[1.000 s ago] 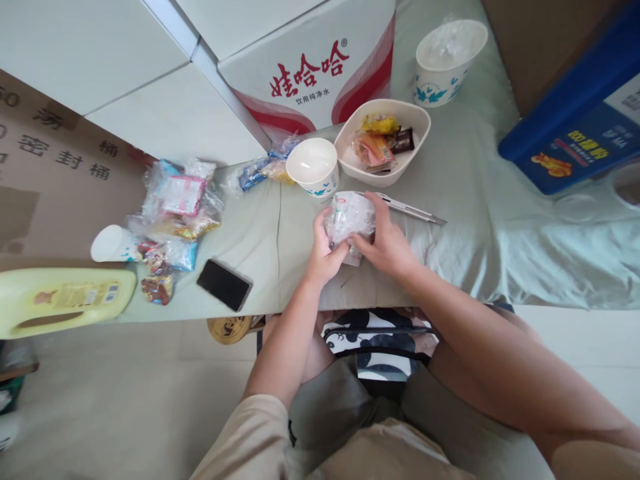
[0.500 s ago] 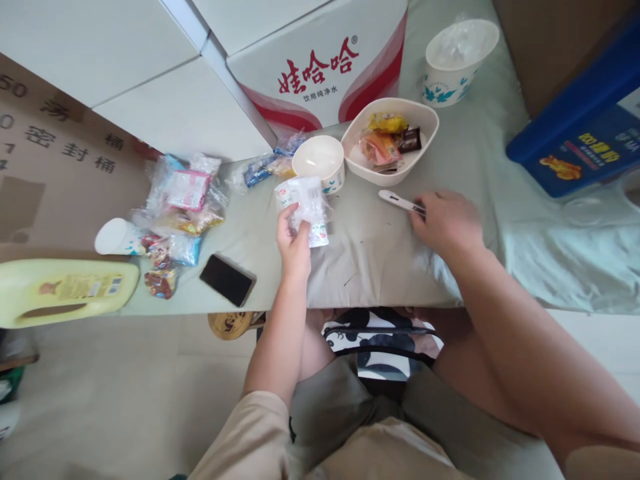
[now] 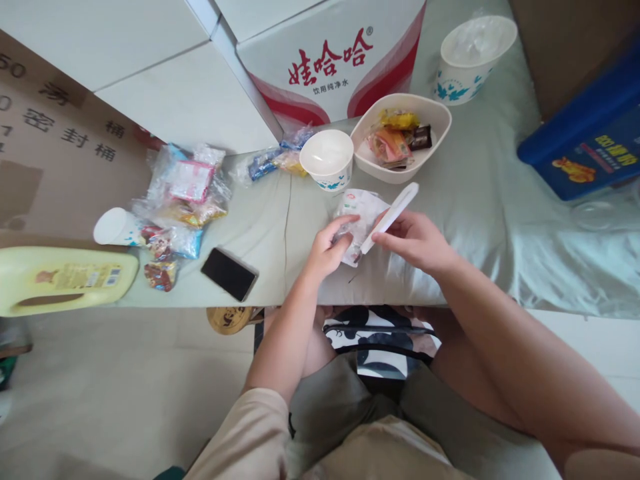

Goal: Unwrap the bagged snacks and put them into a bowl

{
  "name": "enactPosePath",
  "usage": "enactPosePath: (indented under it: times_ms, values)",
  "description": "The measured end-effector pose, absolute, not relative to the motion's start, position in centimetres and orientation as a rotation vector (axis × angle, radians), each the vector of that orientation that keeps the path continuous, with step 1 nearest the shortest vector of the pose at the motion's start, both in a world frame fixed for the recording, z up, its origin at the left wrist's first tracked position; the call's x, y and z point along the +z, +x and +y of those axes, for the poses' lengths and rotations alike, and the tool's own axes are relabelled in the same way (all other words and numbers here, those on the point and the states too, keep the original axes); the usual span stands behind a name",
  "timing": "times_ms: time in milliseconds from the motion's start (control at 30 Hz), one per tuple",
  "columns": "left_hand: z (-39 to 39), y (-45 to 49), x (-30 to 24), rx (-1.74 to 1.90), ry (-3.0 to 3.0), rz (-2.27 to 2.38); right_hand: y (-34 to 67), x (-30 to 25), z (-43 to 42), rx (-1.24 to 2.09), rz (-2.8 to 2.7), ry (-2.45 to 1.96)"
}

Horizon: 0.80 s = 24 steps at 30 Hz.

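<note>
My left hand (image 3: 327,250) is closed on a crinkled white plastic packet (image 3: 363,207) with small red and green marks, thumb on top. In my right hand (image 3: 420,243) is a slim white utility knife (image 3: 399,208), pinched between thumb and fingers. Its rounded end points up and away from me, while the lower end is at the packet's right side. Whether a blade is out, I cannot tell. Just beyond the packet stands a white paper cup (image 3: 327,160) with blue leaf print. Beside that cup, a white bowl (image 3: 373,163) holds several wrapped snacks (image 3: 393,143).
To the left lie a dark phone (image 3: 229,274), a heap of wrapped snacks (image 3: 187,183), a tipped paper cup (image 3: 117,227) and a yellow jug (image 3: 70,280). A paper bucket (image 3: 463,80) and a blue container (image 3: 585,127) stand right. Boxes line the back.
My right hand has lifted the utility knife off the cloth and brought it left to the packet. My left hand has moved the packet right and nearer to me.
</note>
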<state>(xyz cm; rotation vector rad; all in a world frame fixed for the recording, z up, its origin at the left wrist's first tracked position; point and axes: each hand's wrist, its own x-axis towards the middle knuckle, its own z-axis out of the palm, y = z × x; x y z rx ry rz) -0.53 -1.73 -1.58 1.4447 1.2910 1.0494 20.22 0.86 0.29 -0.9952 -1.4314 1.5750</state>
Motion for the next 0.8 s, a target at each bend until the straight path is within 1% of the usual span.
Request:
enactPosePath:
  times_ms: [67, 167, 233, 300, 367, 433, 533, 600, 633, 700, 800]
  values:
    - [-1.8, -0.4, -1.4, 0.947, 1.433, 1.250, 20.6, -0.1, 1.5, 1.456, -1.423, -1.133]
    - [-1.7, -0.5, -1.4, 0.864, 1.418, 1.239, 22.3, -0.5, 2.9, 1.024, -1.137, -1.408]
    - [-1.7, -0.6, -1.7, 0.906, 1.404, 1.261, 23.7, -0.3, 3.3, 0.785, -1.007, -1.414]
    - [-1.7, -0.7, -2.0, 0.992, 1.414, 1.287, 24.8, 0.1, 3.2, 0.640, -1.136, -1.426]
    - [-2.0, -1.0, -2.2, 1.063, 1.456, 1.363, 25.4, 0.4, 2.7, 0.517, -1.447, -1.517]
    - [-2.1, -1.4, -2.4, 1.152, 1.502, 1.545, 25.8, 0.5, 2.3, 0.413, -1.756, -1.626]
    - [-1.9, -2.3, -2.4, 1.270, 1.595, 1.769, 25.9, 0.1, 2.3, 0.275, -1.905, -1.764]
    - [-1.6, -2.7, -2.4, 1.231, 1.667, 1.714, 25.7, -0.1, 2.4, 0.232, -1.885, -1.753]
    - [-1.4, -2.7, -2.3, 1.181, 1.688, 1.660, 25.4, -0.2, 2.4, 0.262, -1.888, -1.688]
    - [-1.3, -2.6, -2.1, 1.076, 1.685, 1.629, 24.5, -0.5, 2.0, 0.431, -1.969, -1.469]
    - [-1.7, -2.3, -1.6, 0.969, 1.625, 1.806, 22.6, -1.3, 0.8, 0.713, -2.209, -1.086]
